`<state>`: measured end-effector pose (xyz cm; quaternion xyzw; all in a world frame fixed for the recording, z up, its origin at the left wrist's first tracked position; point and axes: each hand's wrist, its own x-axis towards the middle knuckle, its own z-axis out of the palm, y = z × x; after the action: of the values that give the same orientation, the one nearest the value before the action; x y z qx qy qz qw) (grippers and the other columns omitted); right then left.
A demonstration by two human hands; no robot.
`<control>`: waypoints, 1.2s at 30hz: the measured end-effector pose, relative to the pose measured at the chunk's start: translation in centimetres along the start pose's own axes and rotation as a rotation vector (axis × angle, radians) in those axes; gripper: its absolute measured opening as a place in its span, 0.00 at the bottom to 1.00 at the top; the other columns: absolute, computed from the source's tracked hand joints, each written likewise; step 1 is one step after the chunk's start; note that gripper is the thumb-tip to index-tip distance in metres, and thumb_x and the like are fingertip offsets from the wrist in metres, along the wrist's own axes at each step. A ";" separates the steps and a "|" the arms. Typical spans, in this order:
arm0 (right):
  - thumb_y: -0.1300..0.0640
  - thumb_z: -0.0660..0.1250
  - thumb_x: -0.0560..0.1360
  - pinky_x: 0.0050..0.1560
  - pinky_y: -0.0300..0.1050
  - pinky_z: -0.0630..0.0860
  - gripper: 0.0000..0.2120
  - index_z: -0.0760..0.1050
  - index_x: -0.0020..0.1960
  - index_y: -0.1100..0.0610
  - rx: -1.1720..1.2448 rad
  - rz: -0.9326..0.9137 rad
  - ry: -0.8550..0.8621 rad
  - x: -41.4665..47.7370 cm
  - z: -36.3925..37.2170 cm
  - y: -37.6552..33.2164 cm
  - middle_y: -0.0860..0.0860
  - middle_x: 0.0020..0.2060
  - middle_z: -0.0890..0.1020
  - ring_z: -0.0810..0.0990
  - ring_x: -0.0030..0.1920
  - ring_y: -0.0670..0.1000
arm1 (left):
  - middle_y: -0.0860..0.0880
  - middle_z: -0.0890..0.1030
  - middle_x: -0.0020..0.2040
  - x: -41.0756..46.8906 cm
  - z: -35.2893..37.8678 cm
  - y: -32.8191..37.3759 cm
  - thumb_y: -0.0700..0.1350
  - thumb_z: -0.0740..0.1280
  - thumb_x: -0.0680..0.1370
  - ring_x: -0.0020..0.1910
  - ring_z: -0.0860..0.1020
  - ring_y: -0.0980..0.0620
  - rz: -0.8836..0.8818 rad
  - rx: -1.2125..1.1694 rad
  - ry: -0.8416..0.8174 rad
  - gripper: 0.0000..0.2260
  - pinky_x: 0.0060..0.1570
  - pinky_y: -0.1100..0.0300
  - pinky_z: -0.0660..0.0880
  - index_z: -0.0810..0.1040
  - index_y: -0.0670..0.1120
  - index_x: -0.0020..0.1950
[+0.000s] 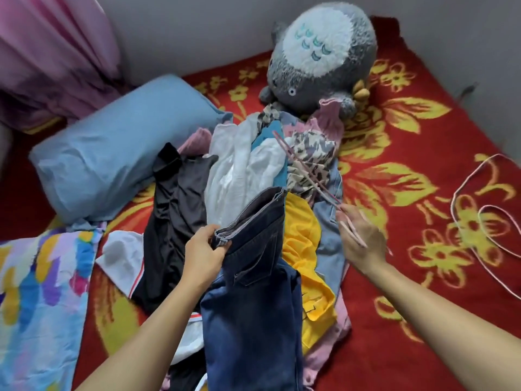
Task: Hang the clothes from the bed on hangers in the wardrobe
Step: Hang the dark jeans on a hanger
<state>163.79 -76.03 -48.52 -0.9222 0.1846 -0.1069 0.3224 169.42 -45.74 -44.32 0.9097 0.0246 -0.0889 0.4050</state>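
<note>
Over the bed [423, 122], your left hand [207, 249] grips jeans [253, 277] and your right hand [358, 235] holds a hanger [310, 176] that could snag the pile [248, 159].

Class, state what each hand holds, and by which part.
The left hand grips the jeans at the waistband; the right hand holds a pink hanger by its near end.

Red flowered bed [394, 170] under a clothes pile [253, 165], blue pillow [112, 153], grey plush toy [321, 60], colourful quilt [36, 292] and pink hanger [452, 204]
</note>
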 end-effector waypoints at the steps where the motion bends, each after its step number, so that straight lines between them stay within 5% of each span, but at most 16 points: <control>1: 0.46 0.57 0.81 0.37 0.45 0.70 0.15 0.77 0.57 0.51 0.039 -0.117 -0.001 0.9 0.4 -1.9 0.53 0.48 0.81 0.80 0.46 0.59 | 0.50 0.80 0.43 0.0 -0.2 0.0 0.38 0.72 0.72 0.43 0.78 0.51 0.000 0.018 0.001 0.08 0.44 0.59 0.72 0.81 0.49 0.48; 5: 0.47 0.58 0.79 0.38 0.50 0.77 0.14 0.79 0.54 0.53 0.106 -0.479 -0.187 0.0 4.2 -6.0 0.51 0.41 0.78 0.78 0.43 0.55 | 0.51 0.82 0.43 0.2 -1.3 -0.2 0.39 0.74 0.70 0.43 0.80 0.52 -0.002 0.038 0.006 0.10 0.45 0.58 0.75 0.81 0.49 0.49; 9: 0.51 0.60 0.80 0.36 0.51 0.76 0.10 0.77 0.55 0.53 0.165 -0.580 -0.165 -2.9 7.0 -5.5 0.51 0.38 0.74 0.76 0.39 0.54 | 0.53 0.82 0.35 -0.1 -2.9 -1.7 0.38 0.75 0.69 0.33 0.77 0.59 -0.072 -0.028 0.078 0.09 0.37 0.65 0.73 0.80 0.50 0.42; 14: 0.54 0.60 0.81 0.38 0.47 0.74 0.12 0.79 0.55 0.57 0.167 -0.776 -0.205 -2.0 7.7 -8.1 0.53 0.39 0.76 0.75 0.38 0.55 | 0.50 0.84 0.37 -0.4 -3.0 -3.7 0.37 0.75 0.71 0.36 0.79 0.55 -0.171 -0.175 0.033 0.07 0.42 0.58 0.76 0.81 0.48 0.40; 17: 0.52 0.59 0.81 0.38 0.46 0.73 0.12 0.78 0.55 0.55 0.165 -0.811 -0.289 -1.6 8.0 -8.2 0.51 0.39 0.75 0.74 0.38 0.53 | 0.44 0.84 0.41 -0.3 -3.0 -4.3 0.33 0.72 0.72 0.41 0.79 0.53 -0.284 -0.395 0.084 0.06 0.43 0.62 0.76 0.82 0.40 0.48; 21: 0.51 0.57 0.82 0.36 0.46 0.73 0.14 0.78 0.56 0.56 0.138 -0.800 -0.369 -2.6 7.8 -6.0 0.52 0.38 0.76 0.75 0.37 0.54 | 0.36 0.82 0.50 -0.4 -3.5 -5.8 0.22 0.63 0.70 0.46 0.80 0.46 -0.485 -0.671 0.060 0.18 0.45 0.61 0.78 0.76 0.33 0.58; 24: 0.50 0.56 0.82 0.35 0.45 0.72 0.15 0.79 0.55 0.55 0.093 -0.822 -0.380 -3.3 8.2 -5.5 0.51 0.37 0.75 0.74 0.36 0.53 | 0.36 0.81 0.50 -1.6 -4.1 -6.7 0.24 0.61 0.72 0.47 0.80 0.44 -0.661 -0.833 0.060 0.14 0.46 0.58 0.78 0.74 0.34 0.55; 27: 0.51 0.57 0.82 0.33 0.46 0.72 0.14 0.79 0.53 0.55 0.036 -0.860 -0.343 -3.9 8.8 -5.3 0.51 0.36 0.75 0.72 0.34 0.52 | 0.42 0.79 0.45 -3.2 -4.5 -7.8 0.40 0.70 0.70 0.45 0.78 0.44 -0.728 -0.348 0.300 0.10 0.49 0.49 0.78 0.76 0.39 0.49; 30: 0.52 0.58 0.81 0.35 0.47 0.72 0.12 0.79 0.52 0.55 0.010 -0.900 -0.346 -4.5 9.2 -5.0 0.52 0.36 0.75 0.72 0.35 0.53 | 0.48 0.75 0.54 -3.4 -4.2 -6.9 0.47 0.73 0.71 0.57 0.76 0.45 -0.320 0.070 0.392 0.17 0.60 0.47 0.73 0.75 0.45 0.57; 32: 0.52 0.59 0.81 0.35 0.49 0.73 0.11 0.79 0.52 0.54 -0.011 -0.932 -0.355 -5.1 9.4 -4.7 0.52 0.36 0.75 0.72 0.35 0.54 | 0.51 0.74 0.61 -2.2 -3.4 -5.6 0.51 0.75 0.71 0.63 0.72 0.52 -0.165 0.066 0.199 0.29 0.65 0.53 0.69 0.70 0.46 0.68; 34: 0.51 0.59 0.82 0.35 0.50 0.73 0.12 0.79 0.52 0.55 -0.018 -0.939 -0.361 -5.5 9.4 -4.6 0.52 0.36 0.75 0.73 0.35 0.55 | 0.53 0.75 0.59 -0.7 -2.1 -4.6 0.49 0.77 0.68 0.60 0.73 0.55 -0.198 0.016 -0.042 0.35 0.61 0.60 0.68 0.68 0.46 0.71; 36: 0.51 0.59 0.81 0.35 0.50 0.72 0.11 0.79 0.51 0.54 -0.031 -0.938 -0.367 -5.7 9.2 -4.4 0.52 0.36 0.75 0.73 0.35 0.55 | 0.52 0.81 0.48 0.5 -1.2 -4.3 0.45 0.77 0.68 0.52 0.79 0.51 -0.128 0.145 -0.118 0.20 0.48 0.61 0.70 0.79 0.45 0.58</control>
<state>162.69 -65.36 -53.30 -0.9141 -0.3082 -0.0736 0.2531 169.59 -41.96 -46.76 0.9263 0.0522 -0.1694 0.3325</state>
